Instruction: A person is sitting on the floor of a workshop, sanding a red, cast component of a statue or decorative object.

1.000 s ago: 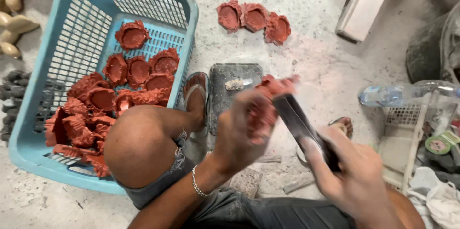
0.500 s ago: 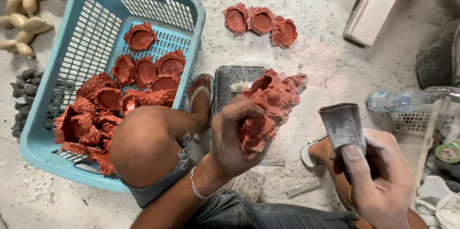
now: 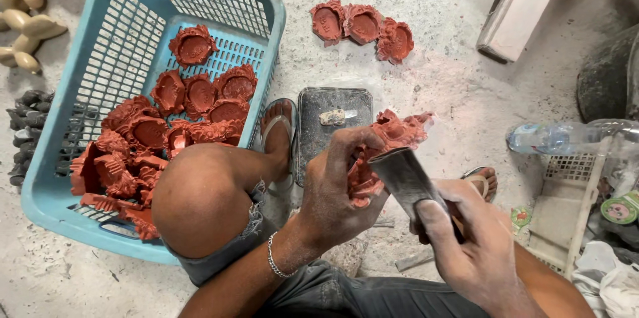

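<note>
- Lying at the far left on the dusty concrete floor (image 3: 439,78), pale bone-shaped pieces (image 3: 26,5) and dark lumps (image 3: 26,132) sit just beside the basket
- The blue plastic basket (image 3: 100,72), slotted on its walls and floor, holds a heap of red clay-like mouldings (image 3: 166,125), round with ruffled, ragged edges
- A bare knee (image 3: 200,198) covers the basket's near corner; a sandalled foot rests beside a dark flat block (image 3: 333,138) with a pale scrap on it
- The left hand (image 3: 339,191) is clamped around one red moulding (image 3: 386,142), held above the block
- The right hand (image 3: 466,238) is closed on a dark, flat blade-like tool (image 3: 403,175), its edge touching the moulding; I judge light strokes along the rim, with the piece gripped firmly, would suit its brittle look
- Three more mouldings (image 3: 363,25) lie on the floor beyond; a clear bottle (image 3: 559,135) and a white crate (image 3: 566,198) stand at right
</note>
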